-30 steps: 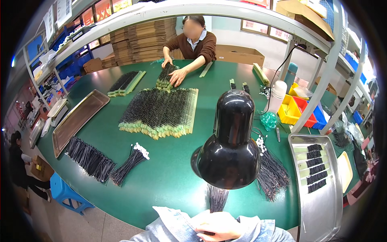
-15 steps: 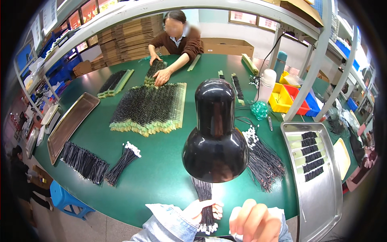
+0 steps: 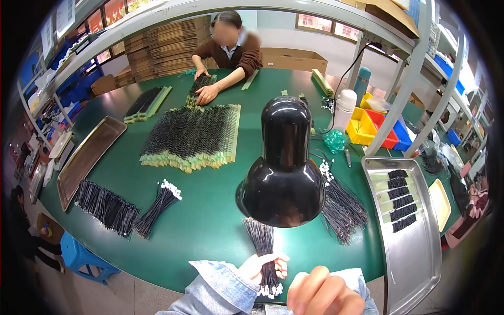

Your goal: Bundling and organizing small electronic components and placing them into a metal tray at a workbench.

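Note:
My left hand [image 3: 254, 266] is wrapped round a bundle of thin black cables [image 3: 259, 236] at the near edge of the table. White connectors show at the bundle's near end, and its far end fans out just left of the lamp head. To the right of the bundle, my right hand [image 3: 324, 295] is raised close to the camera with its fingers curled in. Whatever its fingertips hold, if anything, is hidden. A black desk lamp [image 3: 282, 178] stands over the middle of the table, just beyond both hands.
Loose cable bundles [image 3: 156, 210] lie at left, with another cable pile [image 3: 344, 205] right of the lamp. A metal tray [image 3: 415, 257] holds several black coils at right. Farther back are rows of black-and-green strips [image 3: 189, 136], coloured bins [image 3: 362, 128] and a co-worker [image 3: 231, 50].
My right hand has shifted slightly left and down, toward the cable bundle. My left hand keeps its hold, and more of the bundle's far end shows. The whole view has tilted a little.

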Demonstrator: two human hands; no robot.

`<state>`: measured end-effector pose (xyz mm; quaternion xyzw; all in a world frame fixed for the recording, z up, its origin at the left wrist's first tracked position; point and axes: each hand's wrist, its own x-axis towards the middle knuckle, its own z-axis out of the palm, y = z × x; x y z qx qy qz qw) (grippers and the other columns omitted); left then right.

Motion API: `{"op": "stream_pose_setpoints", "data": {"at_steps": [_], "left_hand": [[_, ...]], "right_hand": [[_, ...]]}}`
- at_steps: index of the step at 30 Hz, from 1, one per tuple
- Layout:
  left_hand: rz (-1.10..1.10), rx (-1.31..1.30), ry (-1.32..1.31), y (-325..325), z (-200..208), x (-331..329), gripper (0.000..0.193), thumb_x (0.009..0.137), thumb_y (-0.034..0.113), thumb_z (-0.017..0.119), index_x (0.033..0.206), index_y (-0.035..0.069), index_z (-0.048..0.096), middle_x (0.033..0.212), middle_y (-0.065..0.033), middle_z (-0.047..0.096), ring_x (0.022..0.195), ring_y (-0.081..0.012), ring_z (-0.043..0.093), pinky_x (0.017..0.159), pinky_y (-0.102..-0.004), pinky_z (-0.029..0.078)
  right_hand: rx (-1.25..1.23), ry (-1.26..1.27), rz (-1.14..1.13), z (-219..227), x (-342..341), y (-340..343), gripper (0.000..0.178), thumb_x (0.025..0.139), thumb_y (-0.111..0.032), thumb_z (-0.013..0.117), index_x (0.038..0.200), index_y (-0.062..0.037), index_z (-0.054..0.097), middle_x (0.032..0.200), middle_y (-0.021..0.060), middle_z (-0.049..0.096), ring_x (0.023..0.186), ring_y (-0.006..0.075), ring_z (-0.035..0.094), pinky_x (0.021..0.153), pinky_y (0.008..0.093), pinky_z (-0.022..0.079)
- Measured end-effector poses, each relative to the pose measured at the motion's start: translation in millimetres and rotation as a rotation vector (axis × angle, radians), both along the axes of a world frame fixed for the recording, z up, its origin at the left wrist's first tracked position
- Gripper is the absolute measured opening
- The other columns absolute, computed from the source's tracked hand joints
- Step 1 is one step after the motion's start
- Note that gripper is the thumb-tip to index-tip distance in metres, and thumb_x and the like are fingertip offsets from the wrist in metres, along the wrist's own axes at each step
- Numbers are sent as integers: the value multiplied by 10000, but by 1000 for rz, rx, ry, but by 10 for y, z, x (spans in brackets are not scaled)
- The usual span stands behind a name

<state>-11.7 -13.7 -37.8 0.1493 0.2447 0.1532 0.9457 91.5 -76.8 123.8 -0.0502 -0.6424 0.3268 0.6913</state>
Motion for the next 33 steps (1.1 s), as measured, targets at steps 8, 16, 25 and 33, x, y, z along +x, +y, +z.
{"op": "stream_pose_setpoints", "data": {"at_steps": [8,16,25,33], "left_hand": [[-10,-105,-13,-1,-67,2,217,818,126,496,903,-70,528,718,-124,538,655,-212,558,618,-314,483],[-23,-208,-74,0,-82,-9,207,819,114,494,901,-75,517,710,-130,527,610,-192,527,602,-324,472],[-16,-184,-48,0,-54,1,205,823,111,486,897,-79,512,704,-129,524,600,-188,522,594,-326,468],[-5,-169,-46,2,-148,-5,214,819,113,487,901,-83,513,715,-143,533,594,-193,526,580,-322,472]], "right_hand": [[18,-35,36,-10,-86,56,253,654,60,508,786,-153,539,861,85,514,796,217,446,686,296,375],[53,-28,58,13,-111,95,271,650,65,502,798,-159,537,872,97,511,796,217,449,681,301,368],[188,80,16,-66,-166,182,262,685,57,496,820,-162,549,873,113,507,754,211,466,652,277,383],[68,51,53,-29,-133,87,235,702,52,486,801,-151,551,870,121,503,761,207,468,646,272,384]]}}
